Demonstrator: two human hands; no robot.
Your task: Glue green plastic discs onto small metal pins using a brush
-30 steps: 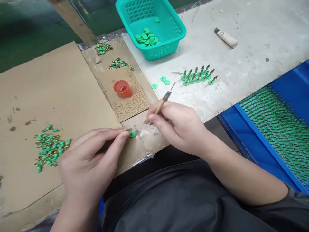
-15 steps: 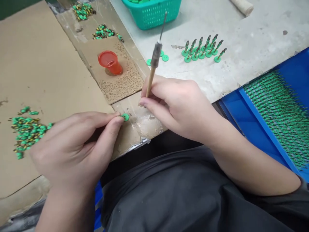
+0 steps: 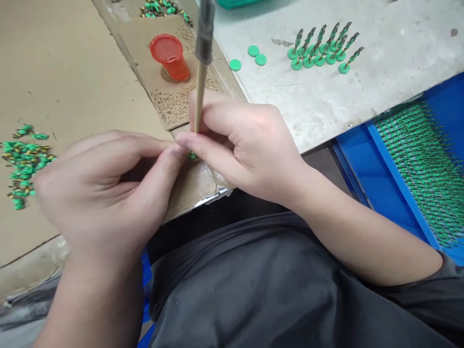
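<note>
My left hand point(image 3: 108, 188) pinches a small green disc point(image 3: 192, 155) between thumb and forefinger; most of it is hidden by the fingers. Close against these fingertips is my right hand point(image 3: 242, 145), its thumb and forefinger closed around a wooden-handled needle tool point(image 3: 199, 92). The tool stands nearly upright, with a dark grey sleeve near its top, and its upper end passes out of the frame. What its lower end touches cannot be seen. Both hands are over the table's near edge.
Beyond the hands, a red cup point(image 3: 174, 63) of liquid stands on spotted cardboard point(image 3: 165, 104). Small green-and-yellow pieces point(image 3: 27, 162) lie left. Loose green discs point(image 3: 260, 59) and discs with upright dark stems point(image 3: 319, 58) sit farther right. A blue tray point(image 3: 402, 188) holds many similar pieces.
My right hand has moved left with the needle tool, up to my left fingertips. The green disc is now mostly covered. The camera view has shifted, and the teal basket is nearly out of frame.
</note>
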